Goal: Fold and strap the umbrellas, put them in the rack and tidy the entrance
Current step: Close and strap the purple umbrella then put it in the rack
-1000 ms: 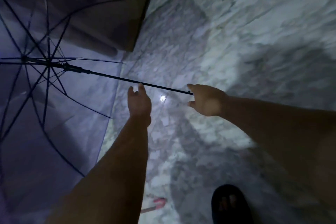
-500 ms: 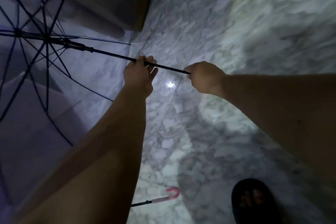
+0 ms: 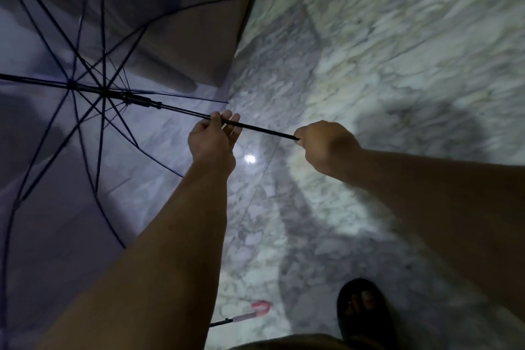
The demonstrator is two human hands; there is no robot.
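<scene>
Left hand (image 3: 211,140): fingers loosely curled over the black shaft (image 3: 255,128) partway along, fingertips spread, not clamped. Right hand (image 3: 324,145): closed in a fist on the near end of the shaft. Umbrella (image 3: 71,165): open, purple canopy filling the left side, dark ribs fanning from the hub, held out over the marble floor (image 3: 397,65). 2nd umbrella with a pink hooked handle (image 3: 260,308) lies on the floor near a foot in a dark sandal (image 3: 363,312).

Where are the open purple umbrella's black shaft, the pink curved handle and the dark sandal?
black shaft (image 3: 255,128), head view, bare stretch between the hands.
pink curved handle (image 3: 262,307), head view, its hook.
dark sandal (image 3: 360,312), head view, upper strap.
</scene>
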